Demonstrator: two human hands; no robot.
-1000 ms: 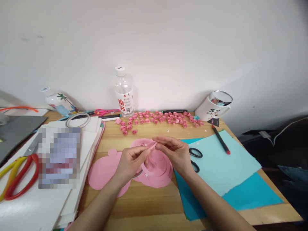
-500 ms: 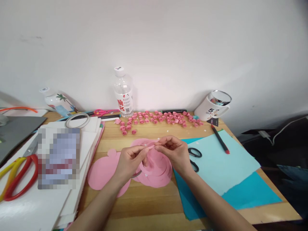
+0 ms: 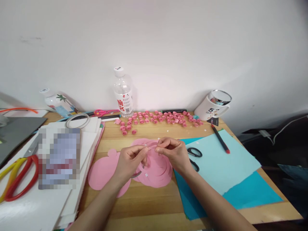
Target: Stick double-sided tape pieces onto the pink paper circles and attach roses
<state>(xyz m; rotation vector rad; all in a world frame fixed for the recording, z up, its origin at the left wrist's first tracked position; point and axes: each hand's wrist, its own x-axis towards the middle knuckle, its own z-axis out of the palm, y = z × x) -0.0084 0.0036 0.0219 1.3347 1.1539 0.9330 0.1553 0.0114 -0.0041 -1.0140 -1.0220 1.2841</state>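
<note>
A narrow pink paper strip (image 3: 152, 147) spans the small gap between my two hands. My left hand (image 3: 128, 160) pinches one end with thumb and bent fingers. At the other end, my right hand (image 3: 175, 154) is closed in a similar pinch. Below them lie overlapping pink paper circles (image 3: 158, 180), partly covered by the hands. Another pink paper piece (image 3: 103, 172) with a small round tab is flat on the desk at left. Several small rolled paper roses (image 3: 147, 121) are spread along the back. Black scissors handles (image 3: 198, 156) show beside my right hand.
Light and dark blue sheets (image 3: 228, 166) cover the right side, with a red-tipped marker (image 3: 220, 138) on them. A mug (image 3: 209, 109) and a bottle (image 3: 124, 101) stand by the wall. White papers (image 3: 29, 208) and red-yellow scissors (image 3: 18, 179) are at left.
My fingertips have drawn slightly apart, so more of the strip shows between them. The curled paper beneath my fingers looks less bunched. Things on the desk stay where they were.
</note>
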